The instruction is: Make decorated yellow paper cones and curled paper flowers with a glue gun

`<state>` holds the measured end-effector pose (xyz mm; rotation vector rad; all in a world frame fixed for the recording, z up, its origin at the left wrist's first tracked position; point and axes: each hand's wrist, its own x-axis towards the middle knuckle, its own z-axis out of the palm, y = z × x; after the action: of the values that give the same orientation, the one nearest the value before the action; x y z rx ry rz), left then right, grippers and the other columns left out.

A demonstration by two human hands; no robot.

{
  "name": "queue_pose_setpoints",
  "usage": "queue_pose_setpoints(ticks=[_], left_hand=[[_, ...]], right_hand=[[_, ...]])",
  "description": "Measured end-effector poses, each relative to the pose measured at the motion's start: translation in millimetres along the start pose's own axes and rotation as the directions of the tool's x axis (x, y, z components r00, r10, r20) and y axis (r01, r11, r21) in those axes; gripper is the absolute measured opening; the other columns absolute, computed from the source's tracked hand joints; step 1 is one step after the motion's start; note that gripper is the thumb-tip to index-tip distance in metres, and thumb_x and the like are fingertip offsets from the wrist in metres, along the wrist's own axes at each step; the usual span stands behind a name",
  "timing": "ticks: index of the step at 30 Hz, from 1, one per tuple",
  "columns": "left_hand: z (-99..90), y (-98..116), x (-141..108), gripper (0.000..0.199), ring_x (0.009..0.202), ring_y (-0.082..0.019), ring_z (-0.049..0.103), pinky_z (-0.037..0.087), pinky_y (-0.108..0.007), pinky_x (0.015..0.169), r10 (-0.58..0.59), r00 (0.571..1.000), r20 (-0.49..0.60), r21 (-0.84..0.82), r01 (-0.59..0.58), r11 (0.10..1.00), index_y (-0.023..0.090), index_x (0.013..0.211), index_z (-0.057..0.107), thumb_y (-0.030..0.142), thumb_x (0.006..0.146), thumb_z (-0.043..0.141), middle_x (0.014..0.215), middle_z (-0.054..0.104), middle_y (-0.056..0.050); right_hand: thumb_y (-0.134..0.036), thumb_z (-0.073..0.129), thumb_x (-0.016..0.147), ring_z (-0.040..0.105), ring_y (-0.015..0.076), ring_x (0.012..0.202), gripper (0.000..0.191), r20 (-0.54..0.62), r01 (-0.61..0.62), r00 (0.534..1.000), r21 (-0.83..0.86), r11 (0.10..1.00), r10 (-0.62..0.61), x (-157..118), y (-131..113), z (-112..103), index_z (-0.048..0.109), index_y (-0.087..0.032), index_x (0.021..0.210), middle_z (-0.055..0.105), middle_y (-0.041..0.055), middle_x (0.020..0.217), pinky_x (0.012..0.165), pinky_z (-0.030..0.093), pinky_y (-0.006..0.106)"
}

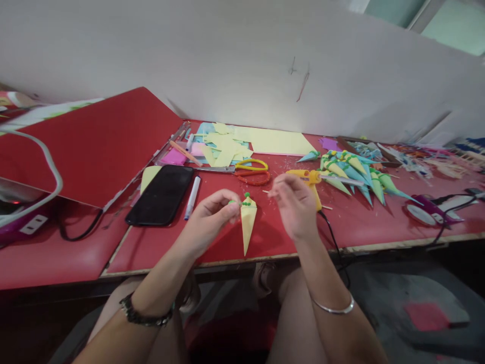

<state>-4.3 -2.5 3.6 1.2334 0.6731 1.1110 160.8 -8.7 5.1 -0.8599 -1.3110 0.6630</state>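
Note:
My left hand [217,212] is closed in a pinch at the upper left edge of a small yellow paper cone [248,225]. The cone points down and has green beaded trim and a green bobble at its top; a bit of green shows at my left fingertips. Whether the cone touches the table I cannot tell. To its right, my right hand [293,205] is raised with thumb and fingers pressed together; anything between them is too small to make out. Just behind that hand lies a yellow glue gun [311,177], partly covered by it.
Scissors [252,172] with yellow and red handles lie behind the cone. A black phone [161,195] and a marker [192,198] are at left. Paper pieces [223,144] lie at the back, several finished cones [352,172] at right. A black cord [331,232] hangs over the table's edge.

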Motion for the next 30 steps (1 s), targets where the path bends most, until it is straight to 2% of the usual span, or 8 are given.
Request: queue_pose_setpoints(ticks=[2, 6, 8, 11, 15, 19, 24, 30], left_hand=[[-3.4, 4.8, -1.0, 0.018, 0.050, -0.007, 0.038, 0.034, -0.021, 0.052, 0.045, 0.998, 0.040, 0.065, -0.048, 0.997, 0.018, 0.065, 0.058, 0.033, 0.071, 0.065, 0.052, 0.045, 0.006], [-6.1, 10.4, -1.1, 0.017, 0.051, -0.009, 0.043, 0.037, -0.022, 0.054, 0.010, 0.996, 0.084, 0.243, -0.030, 0.970, 0.017, 0.076, 0.063, 0.032, 0.079, 0.054, 0.055, 0.050, 0.003], [-3.8, 10.5, -1.5, 0.018, 0.055, -0.011, 0.049, 0.040, -0.022, 0.057, -0.010, 0.990, 0.141, 0.393, -0.047, 0.918, 0.018, 0.082, 0.065, 0.029, 0.081, 0.051, 0.060, 0.056, 0.001], [2.2, 7.1, -3.1, 0.018, 0.069, -0.014, 0.057, 0.043, -0.023, 0.066, 0.017, 0.941, 0.337, 0.609, -0.232, 0.759, 0.019, 0.087, 0.066, 0.026, 0.082, 0.050, 0.076, 0.065, -0.002], [7.4, -3.8, -3.7, 0.020, 0.076, -0.014, 0.059, 0.043, -0.022, 0.069, 0.016, 0.848, 0.529, 0.722, -0.460, 0.517, 0.019, 0.092, 0.065, 0.024, 0.086, 0.046, 0.085, 0.064, -0.005], [5.8, -13.6, -1.2, 0.020, 0.078, -0.016, 0.061, 0.044, -0.023, 0.069, -0.002, 0.830, 0.557, 0.776, -0.520, 0.358, 0.018, 0.088, 0.064, 0.026, 0.087, 0.046, 0.087, 0.066, -0.005], [1.0, -14.7, 1.5, 0.018, 0.085, -0.017, 0.062, 0.045, -0.025, 0.072, -0.051, 0.859, 0.509, 0.838, -0.481, 0.258, 0.018, 0.088, 0.063, 0.024, 0.088, 0.045, 0.097, 0.065, -0.005], [2.5, -11.6, 2.0, 0.018, 0.084, -0.017, 0.062, 0.047, -0.025, 0.072, -0.121, 0.857, 0.501, 0.860, -0.477, 0.183, 0.016, 0.090, 0.060, 0.018, 0.088, 0.042, 0.097, 0.063, -0.005]], right_hand=[[-0.029, 0.049, 0.082, 0.050, 0.0095, 0.060, 0.009, -0.125, -0.020, 0.992, 0.112, 0.994, 0.034, 4.0, 5.2, -6.4, 0.056, -0.024, 0.081, 0.052, -0.0016, 0.071, 0.062, 0.046, 0.025], [-0.035, 0.047, 0.082, 0.048, 0.0097, 0.058, 0.016, -0.096, -0.128, 0.986, 0.123, 0.984, 0.140, 6.1, 11.5, -7.5, 0.058, -0.023, 0.082, 0.052, -0.0008, 0.068, 0.059, 0.046, 0.026], [-0.035, 0.050, 0.080, 0.049, 0.0097, 0.058, 0.016, -0.084, -0.190, 0.976, 0.104, 0.976, 0.199, 5.0, 12.3, -3.9, 0.059, -0.022, 0.082, 0.054, -0.0004, 0.069, 0.059, 0.047, 0.026], [-0.029, 0.060, 0.072, 0.052, 0.0095, 0.061, 0.012, -0.080, -0.217, 0.971, 0.101, 0.971, 0.225, 3.9, 12.8, -0.3, 0.061, -0.021, 0.080, 0.059, -0.0005, 0.073, 0.060, 0.048, 0.024], [-0.029, 0.063, 0.070, 0.054, 0.0098, 0.063, 0.011, -0.078, -0.209, 0.974, 0.039, 0.977, 0.212, 4.2, 13.8, -1.0, 0.061, -0.020, 0.075, 0.061, -0.0008, 0.073, 0.060, 0.048, 0.023], [-0.034, 0.055, 0.076, 0.052, 0.0087, 0.054, 0.018, -0.060, -0.223, 0.973, -0.004, 0.975, 0.223, 4.2, 12.8, -1.8, 0.061, -0.019, 0.069, 0.057, -0.0022, 0.061, 0.054, 0.046, 0.022], [-0.026, 0.061, 0.072, 0.057, 0.0105, 0.061, 0.008, -0.049, -0.239, 0.970, -0.048, 0.970, 0.237, 3.1, 9.4, -0.2, 0.064, -0.019, 0.074, 0.065, -0.0004, 0.070, 0.060, 0.049, 0.023], [-0.024, 0.054, 0.078, 0.061, 0.0125, 0.063, 0.016, -0.004, -0.240, 0.970, -0.111, 0.964, 0.242, 2.7, 10.1, -0.4, 0.067, -0.018, 0.084, 0.067, 0.0014, 0.070, 0.064, 0.052, 0.027]])
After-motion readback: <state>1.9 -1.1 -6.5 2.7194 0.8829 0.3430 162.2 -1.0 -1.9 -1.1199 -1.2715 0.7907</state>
